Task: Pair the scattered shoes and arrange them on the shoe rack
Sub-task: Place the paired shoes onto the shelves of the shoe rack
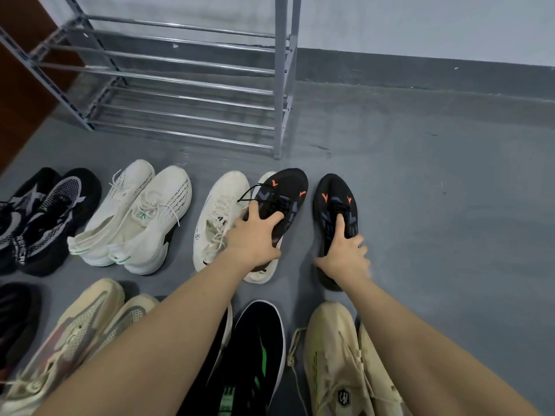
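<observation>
We gripped the two black knit sneakers with orange marks, our left hand [255, 232] holding one [285, 199] atop a white shoe [219, 211], our right hand [345, 250] the other [335, 211], best lifted together level toward the grey metal shoe rack [186, 82].

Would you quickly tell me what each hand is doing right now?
Left hand: grips the left black orange-marked sneaker, lying on a white sneaker.
Right hand: grips the right black orange-marked sneaker.
</observation>
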The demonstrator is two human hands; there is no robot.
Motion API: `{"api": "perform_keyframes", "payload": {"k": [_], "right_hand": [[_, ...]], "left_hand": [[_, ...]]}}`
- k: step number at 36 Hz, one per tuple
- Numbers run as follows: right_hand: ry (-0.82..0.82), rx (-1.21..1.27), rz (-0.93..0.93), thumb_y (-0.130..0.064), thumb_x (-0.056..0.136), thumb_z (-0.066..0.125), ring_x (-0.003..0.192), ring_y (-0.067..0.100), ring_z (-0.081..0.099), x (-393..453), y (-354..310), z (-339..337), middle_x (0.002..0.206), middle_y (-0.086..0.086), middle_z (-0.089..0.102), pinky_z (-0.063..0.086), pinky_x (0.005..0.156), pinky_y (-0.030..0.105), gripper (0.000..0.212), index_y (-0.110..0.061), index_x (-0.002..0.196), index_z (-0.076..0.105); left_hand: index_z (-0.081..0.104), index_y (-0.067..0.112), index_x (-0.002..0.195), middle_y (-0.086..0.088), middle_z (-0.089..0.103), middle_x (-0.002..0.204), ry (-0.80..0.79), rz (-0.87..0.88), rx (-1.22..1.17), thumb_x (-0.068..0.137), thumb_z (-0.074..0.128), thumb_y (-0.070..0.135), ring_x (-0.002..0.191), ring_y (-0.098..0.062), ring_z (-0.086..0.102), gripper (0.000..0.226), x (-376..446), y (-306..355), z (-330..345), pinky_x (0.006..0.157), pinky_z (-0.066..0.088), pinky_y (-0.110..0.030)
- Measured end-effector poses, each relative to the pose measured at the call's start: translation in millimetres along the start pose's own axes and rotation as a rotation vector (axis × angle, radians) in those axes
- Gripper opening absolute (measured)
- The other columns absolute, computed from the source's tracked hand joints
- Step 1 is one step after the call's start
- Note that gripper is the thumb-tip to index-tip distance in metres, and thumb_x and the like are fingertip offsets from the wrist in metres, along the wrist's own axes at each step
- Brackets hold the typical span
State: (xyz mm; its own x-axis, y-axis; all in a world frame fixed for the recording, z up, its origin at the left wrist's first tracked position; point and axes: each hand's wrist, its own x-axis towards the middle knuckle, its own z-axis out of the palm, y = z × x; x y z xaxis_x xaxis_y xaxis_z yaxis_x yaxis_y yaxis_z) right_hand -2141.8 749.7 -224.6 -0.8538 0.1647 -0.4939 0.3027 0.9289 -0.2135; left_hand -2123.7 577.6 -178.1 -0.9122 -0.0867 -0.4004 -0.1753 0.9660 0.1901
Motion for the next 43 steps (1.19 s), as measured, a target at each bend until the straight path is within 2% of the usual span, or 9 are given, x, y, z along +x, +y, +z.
{"api": "perform_keyframes", "payload": {"k": [4,11,14,19,23,28,34,40,43], "right_hand": [[0.078,0.083,0.010,-0.040,0.073,0.073,0.118,0.037,0.037,-4.1,3.5,-0.3,0.130,0.018,0.032,0.038,0.094,0.052,0.105,-0.039,0.145,-0.004],[0.230,0.170,0.037,-0.040,0.076,0.072,0.116,0.036,0.036,-6.9,14.3,-14.6,0.128,0.017,0.031,0.033,0.094,0.052,0.097,-0.046,0.144,0.002],[0.283,0.183,0.049,-0.039,0.077,0.071,0.118,0.036,0.035,-1.4,22.3,-20.6,0.131,0.017,0.029,0.032,0.096,0.052,0.094,-0.048,0.143,0.006],[0.262,0.184,0.083,-0.037,0.079,0.070,0.120,0.036,0.034,3.8,43.6,-20.5,0.133,0.017,0.027,0.031,0.097,0.051,0.091,-0.047,0.144,0.007],[0.219,0.193,0.088,-0.037,0.079,0.069,0.120,0.037,0.033,2.0,60.5,-8.9,0.134,0.018,0.028,0.030,0.099,0.051,0.090,-0.046,0.145,0.008],[0.212,0.237,0.031,-0.037,0.080,0.067,0.119,0.036,0.035,6.9,56.9,-6.5,0.134,0.016,0.029,0.030,0.099,0.051,0.086,-0.046,0.144,0.010],[0.212,0.247,0.040,-0.040,0.082,0.065,0.120,0.034,0.033,10.0,54.3,1.8,0.138,0.014,0.025,0.030,0.099,0.051,0.079,-0.046,0.143,0.016],[0.211,0.219,0.070,-0.041,0.082,0.064,0.122,0.034,0.031,10.4,49.3,1.8,0.140,0.013,0.023,0.029,0.099,0.050,0.076,-0.046,0.143,0.019],[0.210,0.261,0.060,-0.042,0.082,0.063,0.122,0.033,0.032,10.9,53.4,0.4,0.139,0.012,0.025,0.029,0.100,0.050,0.075,-0.047,0.142,0.018]], "left_hand": [[0.036,0.041,0.130,-0.005,0.019,0.143,0.134,0.017,0.082,0.074,0.065,0.039,0.106,-0.037,0.045,0.063,-4.1,5.4,-0.3,0.081,0.038,-0.042],[0.037,0.040,0.135,-0.007,0.022,0.146,0.320,0.120,0.108,0.081,0.058,0.039,0.111,-0.038,0.044,0.058,1.0,29.1,0.7,0.084,0.040,-0.046],[0.041,0.037,0.133,-0.009,0.024,0.147,0.353,0.155,0.053,0.081,0.059,0.036,0.109,-0.038,0.045,0.055,4.6,53.8,4.8,0.084,0.039,-0.046],[0.041,0.036,0.132,-0.007,0.019,0.148,0.300,0.092,-0.081,0.086,0.056,0.035,0.113,-0.038,0.042,0.049,9.9,90.7,21.1,0.089,0.036,-0.048],[0.042,0.033,0.129,-0.008,0.020,0.147,0.286,0.028,-0.137,0.089,0.053,0.034,0.113,-0.037,0.042,0.042,10.1,99.8,41.8,0.088,0.037,-0.048],[0.039,0.030,0.131,-0.010,0.015,0.147,0.160,-0.030,-0.131,0.089,0.058,0.035,0.115,-0.042,0.040,0.046,11.7,103.7,59.5,0.088,0.039,-0.050],[0.034,0.032,0.139,-0.009,0.013,0.144,0.051,0.059,-0.150,0.083,0.064,0.044,0.114,-0.041,0.037,0.065,14.8,82.6,72.1,0.093,0.040,-0.050],[0.039,0.030,0.136,-0.008,0.017,0.139,0.020,0.127,-0.190,0.081,0.065,0.045,0.112,-0.039,0.037,0.062,15.1,81.0,69.5,0.094,0.044,-0.044],[0.042,0.029,0.133,-0.008,0.018,0.140,-0.002,0.159,-0.178,0.083,0.063,0.041,0.114,-0.039,0.036,0.055,12.1,86.9,70.7,0.089,0.045,-0.042]]}}
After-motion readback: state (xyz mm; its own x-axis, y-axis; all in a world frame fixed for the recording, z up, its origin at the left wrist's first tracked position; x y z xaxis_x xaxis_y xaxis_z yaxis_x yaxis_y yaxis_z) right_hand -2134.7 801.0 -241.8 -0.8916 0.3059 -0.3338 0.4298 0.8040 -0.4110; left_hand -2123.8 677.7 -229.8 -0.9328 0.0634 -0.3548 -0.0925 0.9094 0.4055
